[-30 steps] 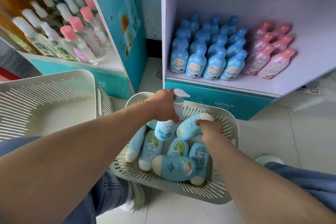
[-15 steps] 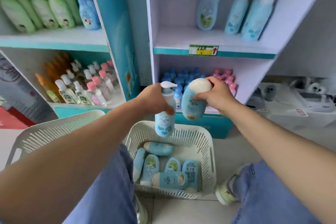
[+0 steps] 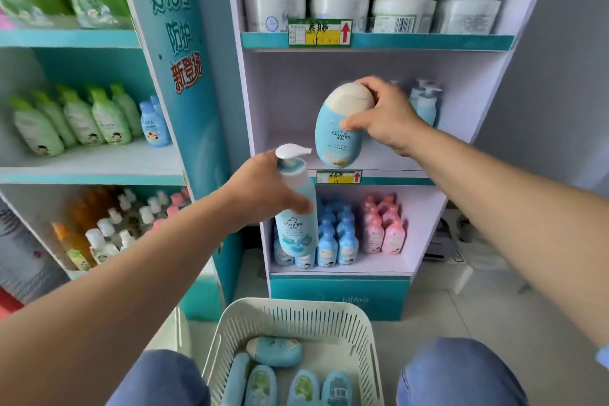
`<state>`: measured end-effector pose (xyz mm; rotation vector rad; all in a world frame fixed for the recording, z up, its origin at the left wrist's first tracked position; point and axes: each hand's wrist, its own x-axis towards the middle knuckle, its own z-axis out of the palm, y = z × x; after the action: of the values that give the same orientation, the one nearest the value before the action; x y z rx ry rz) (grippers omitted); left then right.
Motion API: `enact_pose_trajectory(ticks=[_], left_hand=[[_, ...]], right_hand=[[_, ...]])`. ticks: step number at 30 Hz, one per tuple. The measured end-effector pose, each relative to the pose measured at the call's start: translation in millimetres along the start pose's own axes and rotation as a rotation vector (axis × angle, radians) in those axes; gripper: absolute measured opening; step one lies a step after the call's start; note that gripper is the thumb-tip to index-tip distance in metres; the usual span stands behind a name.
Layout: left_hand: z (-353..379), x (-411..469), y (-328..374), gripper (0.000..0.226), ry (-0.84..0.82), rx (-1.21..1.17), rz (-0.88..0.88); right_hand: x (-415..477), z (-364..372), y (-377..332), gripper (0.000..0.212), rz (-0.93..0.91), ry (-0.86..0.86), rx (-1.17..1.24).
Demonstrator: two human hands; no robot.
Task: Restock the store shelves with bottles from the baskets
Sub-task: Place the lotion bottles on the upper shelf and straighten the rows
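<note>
Left hand [image 3: 260, 194]: fingers wrapped round pump bottle [image 3: 296, 231] at its neck, upright before lower shelf [image 3: 379, 265]. Right hand [image 3: 387, 115], 1 o'clock from it: fingers curled over cap end of oval bottle [image 3: 336, 135], at mouth of middle shelf [image 3: 389, 158]. Basket [image 3: 296, 303], 6 o'clock: spare bottles [image 3: 276, 351]. Risk: the cap-end hold may let the oval bottle swing, slip, or topple when set down.

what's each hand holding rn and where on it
The left hand grips the pump bottle around its upper body, just below the pump. The right hand holds the oval bottle at its top, fingers over the white cap.
</note>
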<state>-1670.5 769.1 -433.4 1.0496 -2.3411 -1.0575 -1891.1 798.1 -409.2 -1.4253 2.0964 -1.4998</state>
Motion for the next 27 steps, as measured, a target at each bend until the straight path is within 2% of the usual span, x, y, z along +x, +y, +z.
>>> enact_pose_trajectory(ticks=[3,10,18,27], left_hand=[[-11,8,6,0.055,-0.012,0.004,0.038],[-32,38,4,0.054,0.020,-0.005,0.043],[-37,74,-15,0.062,0.040,-0.014,0.045],[-27,104,-27,0.052,0.036,-0.013,0.087]], right_hand=[[35,8,4,0.061,-0.001,0.019,-0.023],[115,42,31,0.077,0.094,-0.024,-0.085],[162,71,51,0.063,0.055,-0.081,-0.208],[198,78,76,0.058,0.035,-0.092,-0.288]])
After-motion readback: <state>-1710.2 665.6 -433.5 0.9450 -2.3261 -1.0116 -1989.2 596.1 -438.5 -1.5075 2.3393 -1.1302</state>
